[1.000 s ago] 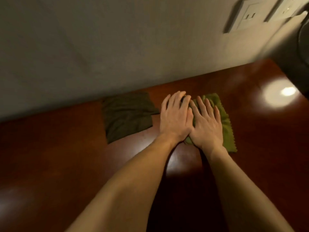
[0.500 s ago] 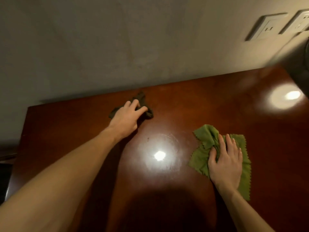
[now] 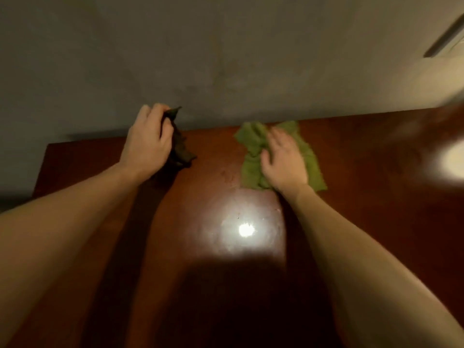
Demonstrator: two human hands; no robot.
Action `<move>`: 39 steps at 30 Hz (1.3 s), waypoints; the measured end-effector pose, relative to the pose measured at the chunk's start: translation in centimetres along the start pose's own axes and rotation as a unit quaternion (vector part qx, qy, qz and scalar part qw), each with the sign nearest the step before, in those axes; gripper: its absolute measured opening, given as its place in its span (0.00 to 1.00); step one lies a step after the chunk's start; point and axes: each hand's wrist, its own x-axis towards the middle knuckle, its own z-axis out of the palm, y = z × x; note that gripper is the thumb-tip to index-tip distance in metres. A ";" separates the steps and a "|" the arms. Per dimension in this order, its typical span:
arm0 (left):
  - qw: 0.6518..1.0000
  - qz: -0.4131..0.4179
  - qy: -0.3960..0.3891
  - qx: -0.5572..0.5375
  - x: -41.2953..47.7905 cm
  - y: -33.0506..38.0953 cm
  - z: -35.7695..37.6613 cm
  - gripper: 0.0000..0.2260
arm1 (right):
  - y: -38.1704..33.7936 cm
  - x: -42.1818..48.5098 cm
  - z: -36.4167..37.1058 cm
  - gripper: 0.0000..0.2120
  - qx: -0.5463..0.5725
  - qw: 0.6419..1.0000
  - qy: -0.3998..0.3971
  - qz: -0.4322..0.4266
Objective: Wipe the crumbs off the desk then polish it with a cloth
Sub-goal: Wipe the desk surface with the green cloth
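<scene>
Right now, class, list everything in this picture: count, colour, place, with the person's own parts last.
wall: one, grey, upper frame.
desk: one, glossy reddish-brown, fills the lower frame, against the wall.
green cloth: one, olive green, crumpled, far desk edge, right of centre.
dark cloth: one, dark brownish, bunched, far left of the desk.
light glares: two, white, desk centre and right edge.
left hand: one, grips the dark cloth.
right hand: one, presses on the green cloth.
forearms: two, bare, reaching from the near edge.
</scene>
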 end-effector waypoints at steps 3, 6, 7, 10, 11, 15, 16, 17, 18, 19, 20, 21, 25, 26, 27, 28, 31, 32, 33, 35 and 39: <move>1.000 -0.027 0.016 -0.004 0.3 1.6 0.0 0.11 | -9.0 -2.6 3.5 0.29 0.000 0.992 -0.056 -0.110; 0.999 -0.032 0.016 -0.041 0.1 3.9 -0.2 0.11 | -14.4 -7.9 5.1 0.27 -0.014 0.978 -0.100 -0.184; 0.998 -0.031 0.014 -0.050 0.3 4.6 -0.4 0.11 | -14.5 -8.6 5.1 0.26 -0.016 0.973 -0.108 -0.203; 0.998 -0.016 0.016 -0.052 1.3 6.0 -0.6 0.11 | -9.3 -6.4 3.1 0.27 -0.009 0.978 -0.100 -0.183; 0.999 -0.006 0.010 -0.052 1.7 6.4 -0.5 0.10 | -6.2 -5.1 2.0 0.27 -0.013 0.985 -0.087 -0.149; 0.996 0.071 -0.043 -0.026 1.9 9.6 1.7 0.09 | 10.2 -2.6 -4.4 0.31 -0.055 0.997 -0.038 0.028; 0.994 0.087 -0.056 -0.031 1.8 10.9 2.7 0.08 | 14.4 -3.6 -6.2 0.32 -0.068 0.993 -0.026 0.087; 0.992 0.102 -0.067 -0.041 1.7 12.3 3.9 0.08 | 18.4 -5.3 -8.0 0.33 -0.078 0.986 -0.013 0.148; 0.989 0.116 -0.076 -0.055 1.7 13.6 5.2 0.08 | 21.8 -7.5 -9.7 0.33 -0.085 0.975 -0.001 0.203; 0.986 0.126 -0.083 -0.070 1.8 14.9 6.6 0.08 | 24.5 -10.1 -11.1 0.34 -0.091 0.963 0.009 0.253; 0.984 0.130 -0.087 -0.090 2.0 16.3 7.9 0.07 | 26.6 -12.5 -12.4 0.35 -0.095 0.949 0.014 0.300; 0.981 0.130 -0.089 -0.115 2.3 17.8 9.1 0.07 | 28.0 -14.6 -13.3 0.36 -0.100 0.935 0.018 0.338; 0.966 0.122 -0.106 -0.202 3.4 23.3 12.9 0.09 | 28.2 -15.6 -13.6 0.38 -0.097 0.934 0.042 0.340; 0.963 0.125 -0.116 -0.208 3.6 24.3 13.8 0.10 | 27.0 -14.7 -13.0 0.36 -0.094 0.951 0.048 0.291; 0.962 0.134 -0.127 -0.202 3.9 25.2 14.7 0.11 | 25.6 -13.5 -12.3 0.33 -0.089 0.967 0.052 0.233; 0.963 0.148 -0.138 -0.181 4.1 25.8 15.7 0.12 | 24.2 -12.1 -11.6 0.30 -0.090 0.979 0.051 0.178; 0.962 0.190 -0.192 -0.047 4.6 26.6 18.0 0.16 | 20.8 -6.6 -9.8 0.28 -0.093 0.992 0.018 0.085; 0.955 0.200 -0.220 -0.003 4.7 26.5 18.5 0.19 | 20.5 -4.5 -9.7 0.28 -0.088 0.992 0.006 0.088; 0.946 0.210 -0.243 0.030 4.8 26.3 19.0 0.23 | 20.8 -2.5 -9.7 0.29 -0.083 0.992 -0.005 0.093; 0.937 0.223 -0.260 0.066 5.1 25.8 19.6 0.27 | 23.4 0.3 -10.4 0.30 -0.086 0.992 -0.015 0.095; 0.935 0.239 -0.248 0.083 5.2 25.5 20.7 0.24 | 33.1 1.1 -13.7 0.32 -0.093 0.974 0.016 0.207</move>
